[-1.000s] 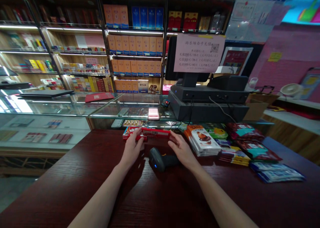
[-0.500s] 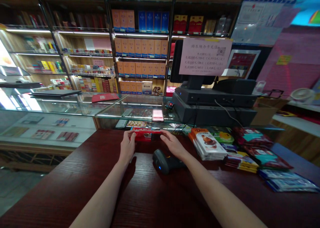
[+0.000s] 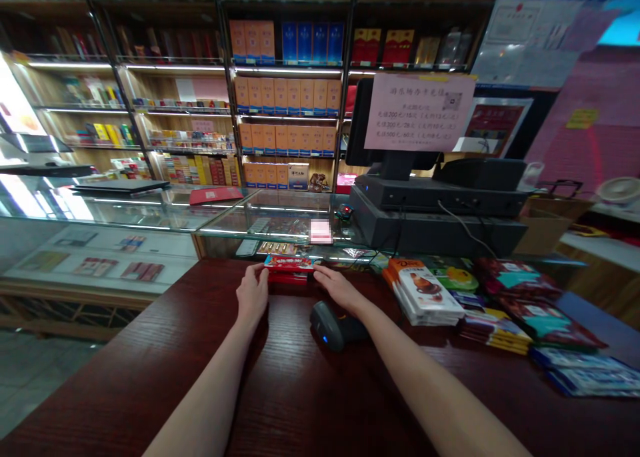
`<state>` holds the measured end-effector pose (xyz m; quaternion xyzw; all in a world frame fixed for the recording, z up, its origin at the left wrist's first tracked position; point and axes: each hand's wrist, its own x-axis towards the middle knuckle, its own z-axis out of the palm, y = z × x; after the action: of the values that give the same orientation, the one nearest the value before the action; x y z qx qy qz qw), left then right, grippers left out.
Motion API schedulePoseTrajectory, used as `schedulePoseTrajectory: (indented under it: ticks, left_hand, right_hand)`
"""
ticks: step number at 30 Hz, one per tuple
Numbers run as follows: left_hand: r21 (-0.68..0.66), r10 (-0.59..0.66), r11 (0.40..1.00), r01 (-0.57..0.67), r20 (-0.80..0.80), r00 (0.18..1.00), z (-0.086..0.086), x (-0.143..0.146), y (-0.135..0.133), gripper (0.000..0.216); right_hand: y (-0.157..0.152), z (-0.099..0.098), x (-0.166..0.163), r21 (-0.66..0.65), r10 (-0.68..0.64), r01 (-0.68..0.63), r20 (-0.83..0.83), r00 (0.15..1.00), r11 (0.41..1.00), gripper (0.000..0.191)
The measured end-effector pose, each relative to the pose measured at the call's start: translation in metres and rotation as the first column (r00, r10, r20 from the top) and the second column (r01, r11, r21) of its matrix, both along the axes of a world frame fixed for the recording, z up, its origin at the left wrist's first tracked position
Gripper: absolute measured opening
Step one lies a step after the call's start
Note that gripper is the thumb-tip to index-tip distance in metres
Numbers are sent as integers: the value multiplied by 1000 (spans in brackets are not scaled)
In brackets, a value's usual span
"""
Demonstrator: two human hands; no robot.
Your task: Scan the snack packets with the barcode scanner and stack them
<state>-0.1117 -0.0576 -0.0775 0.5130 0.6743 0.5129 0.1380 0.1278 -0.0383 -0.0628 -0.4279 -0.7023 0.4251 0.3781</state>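
Observation:
A flat red snack packet [image 3: 290, 263] with a blue and white printed top lies at the far edge of the dark wooden counter, over another red packet [image 3: 287, 279]. My left hand [image 3: 251, 295] grips its left end, fingers bent around it. At the right end, the fingers of my right hand [image 3: 340, 290] press against the packet. A black barcode scanner [image 3: 327, 325] with a blue light lies on the counter, partly behind my right wrist.
Right of my right hand stand stacked white and orange Dove packs [image 3: 425, 290], yellow bars [image 3: 495, 330], brown bags [image 3: 545, 317] and blue packets [image 3: 590, 370]. Beyond are a glass display counter [image 3: 280, 210] and a dark till with a monitor [image 3: 430, 210].
Both hands have lowered the red packet onto the other one and tilted it, so its printed top now shows. The view has shifted slightly.

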Motion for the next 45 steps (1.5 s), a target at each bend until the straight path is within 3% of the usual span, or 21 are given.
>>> schedulePoseTrajectory:
  ticks: [10,21,45]
  left_hand:
    - [-28,99,994,-102,-92,991,-5,-9,5,30]
    - [-101,101,989,-110,-89,991,-5,-13,6,31]
    - [-89,92,991,-96,-55,994,-6,-15,7,29]
  right_hand:
    - [9,-3,-9,8,46,-46,56,997,999,53]
    - [18,-15,-11,20,99,-100,46,994,995,57]
    - [14,-12,-12,35,65,-68,69,995,997,55]
